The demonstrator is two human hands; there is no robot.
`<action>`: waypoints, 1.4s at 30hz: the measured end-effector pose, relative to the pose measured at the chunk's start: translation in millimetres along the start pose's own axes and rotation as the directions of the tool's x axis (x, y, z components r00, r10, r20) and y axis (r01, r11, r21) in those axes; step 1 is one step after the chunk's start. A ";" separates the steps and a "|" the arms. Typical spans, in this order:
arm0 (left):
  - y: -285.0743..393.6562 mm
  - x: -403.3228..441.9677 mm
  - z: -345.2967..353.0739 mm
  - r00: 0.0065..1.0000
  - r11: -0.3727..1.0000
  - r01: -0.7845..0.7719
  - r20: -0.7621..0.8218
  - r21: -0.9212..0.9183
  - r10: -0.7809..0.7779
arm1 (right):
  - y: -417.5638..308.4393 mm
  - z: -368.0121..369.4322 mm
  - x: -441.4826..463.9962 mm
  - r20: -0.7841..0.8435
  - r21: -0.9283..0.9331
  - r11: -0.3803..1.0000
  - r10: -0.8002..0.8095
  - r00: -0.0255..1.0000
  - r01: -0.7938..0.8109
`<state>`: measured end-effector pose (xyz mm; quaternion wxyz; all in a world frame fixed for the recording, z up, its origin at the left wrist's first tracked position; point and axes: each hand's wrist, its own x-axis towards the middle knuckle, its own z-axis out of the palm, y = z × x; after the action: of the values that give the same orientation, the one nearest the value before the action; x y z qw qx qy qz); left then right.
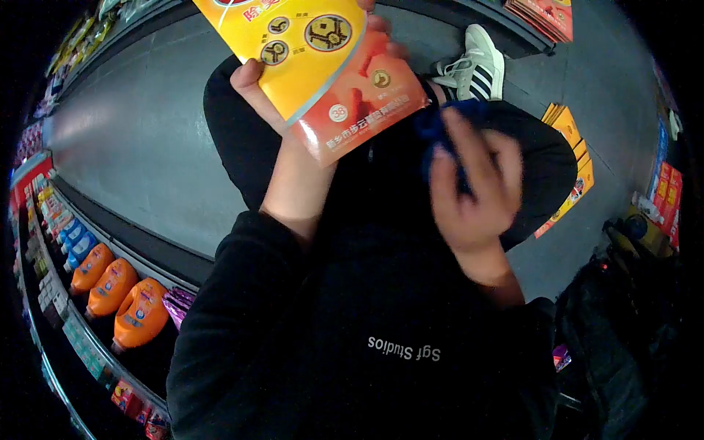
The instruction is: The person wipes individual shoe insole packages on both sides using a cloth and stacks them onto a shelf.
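Observation:
My left hand [260, 92] is wrapped round a flat yellow and red packet [345, 81], with the thumb over its left edge and fingertips at its right edge. The packet is tilted, and its top runs out of view. To the right, my right hand [473, 187] is blurred by motion and apart from the packet. A dark blue cloth [466, 121] is bunched at its fingers; some fingers are extended in front of it.
Yellow packets [576, 172] lie stacked on the grey floor [161, 139] beyond my right knee. A striped shoe [480, 66] is ahead. Orange bottles [141, 314] line the left shelf. A black bag [616, 323] sits at the lower right, with red packets [543, 18] at the top right.

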<state>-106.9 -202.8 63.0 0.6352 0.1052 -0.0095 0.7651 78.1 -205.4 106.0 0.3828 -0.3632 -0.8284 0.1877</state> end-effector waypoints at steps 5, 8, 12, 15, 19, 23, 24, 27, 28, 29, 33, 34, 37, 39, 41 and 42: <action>-9.9 10.1 14.2 0.996 0.996 -0.072 0.044 -0.052 0.075 | 8.1 32.6 -7.1 0.048 0.007 1.000 0.019 0.999 -0.019; -8.5 5.7 31.1 0.987 0.993 -0.100 -0.130 -0.064 0.091 | 15.9 32.6 -3.5 -0.014 0.008 0.998 0.069 0.998 -0.069; -9.8 8.8 16.2 0.995 0.995 -0.095 -0.009 0.001 0.095 | 5.9 25.6 -5.5 0.063 0.003 0.998 0.055 0.996 -0.055; -10.4 7.4 19.7 0.997 0.997 -0.072 -0.033 -0.017 0.071 | 21.0 21.9 -4.3 0.026 -0.110 0.989 0.106 0.994 -0.103; -10.2 13.0 15.4 0.994 0.968 -0.004 0.106 -0.250 0.031 | 47.7 9.0 7.3 -0.070 0.035 0.976 0.217 0.974 -0.215; -1.7 4.6 27.3 0.993 0.994 -0.058 -0.112 -0.087 0.048 | 26.7 -11.2 10.9 -0.037 0.206 0.893 0.416 0.909 -0.400; -1.2 4.0 26.1 0.992 0.995 -0.057 -0.116 -0.087 0.046 | 22.0 -12.2 11.0 -0.028 0.200 0.935 0.305 0.952 -0.294; -9.8 2.9 23.5 0.996 0.997 -0.034 -0.085 -0.066 0.029 | -11.8 -15.0 17.7 0.204 0.173 0.963 0.170 0.964 -0.206; -14.0 3.7 17.5 0.999 0.999 -0.019 -0.045 -0.049 0.017 | -12.1 -2.9 14.7 0.193 0.182 0.982 0.015 0.981 -0.051; -14.5 7.0 9.0 0.999 0.999 -0.018 -0.046 -0.049 0.016 | -17.0 7.3 11.5 0.213 0.159 0.987 -0.032 0.977 -0.003; -8.2 5.0 17.9 0.998 1.000 0.003 -0.055 0.020 -0.002 | -25.2 28.6 -7.7 0.256 0.102 0.992 -0.102 0.961 0.078; -6.8 0.4 14.4 0.985 0.982 -0.024 -0.162 0.190 0.055 | -24.6 28.6 -10.7 0.247 0.105 0.991 -0.110 0.963 0.086; -5.2 -1.2 9.2 0.921 0.902 -0.032 -0.337 0.430 0.193 | -26.2 24.9 -19.5 0.415 0.099 0.985 -0.169 0.894 0.141; -7.7 4.9 9.2 0.911 0.911 -0.087 -0.338 0.402 0.236 | -25.3 24.9 -26.2 0.416 0.156 0.976 -0.204 0.886 0.151; -7.8 8.8 7.9 0.907 0.917 -0.128 -0.330 0.378 0.262 | -23.1 19.0 -28.8 0.296 0.320 0.939 -0.228 0.928 0.129; -7.2 9.8 7.4 0.905 0.919 -0.138 -0.329 0.369 0.268 | -23.6 13.1 -25.3 0.280 0.326 0.939 -0.203 0.938 0.106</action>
<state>-100.5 -193.0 71.1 0.5134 0.0633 0.2315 0.8239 68.4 -240.4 98.9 0.3136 -0.1984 -0.8652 0.3371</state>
